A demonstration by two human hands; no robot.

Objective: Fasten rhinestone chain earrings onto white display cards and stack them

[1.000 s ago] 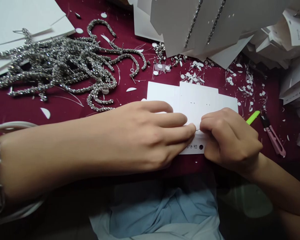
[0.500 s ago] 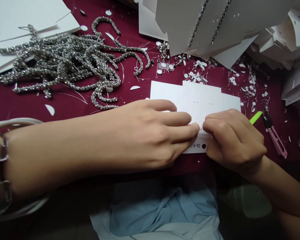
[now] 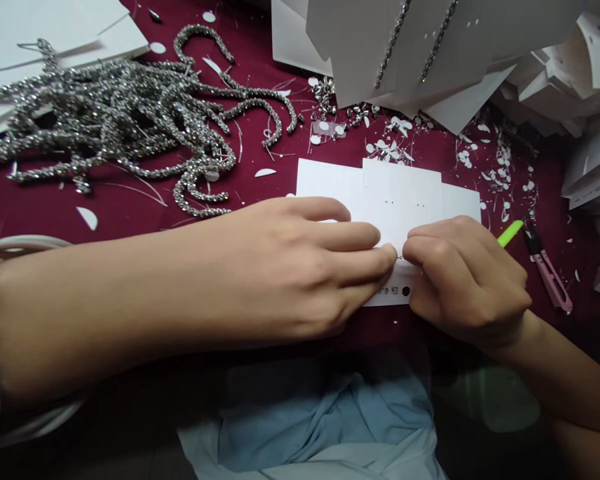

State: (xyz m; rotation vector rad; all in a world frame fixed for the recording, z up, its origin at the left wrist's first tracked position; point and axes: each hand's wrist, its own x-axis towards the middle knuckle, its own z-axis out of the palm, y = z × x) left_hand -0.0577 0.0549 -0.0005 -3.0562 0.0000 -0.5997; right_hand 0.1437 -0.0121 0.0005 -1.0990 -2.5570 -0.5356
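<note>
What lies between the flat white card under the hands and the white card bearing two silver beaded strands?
Small white discs and silver metal bits on dark-red cloth, in the head view.

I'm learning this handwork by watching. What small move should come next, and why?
Probably a gentle tightening of the thin dark strand: it shows between the fingertips of the left hand and right hand, both placed close on the white card. Their actual grip is hidden.
</note>
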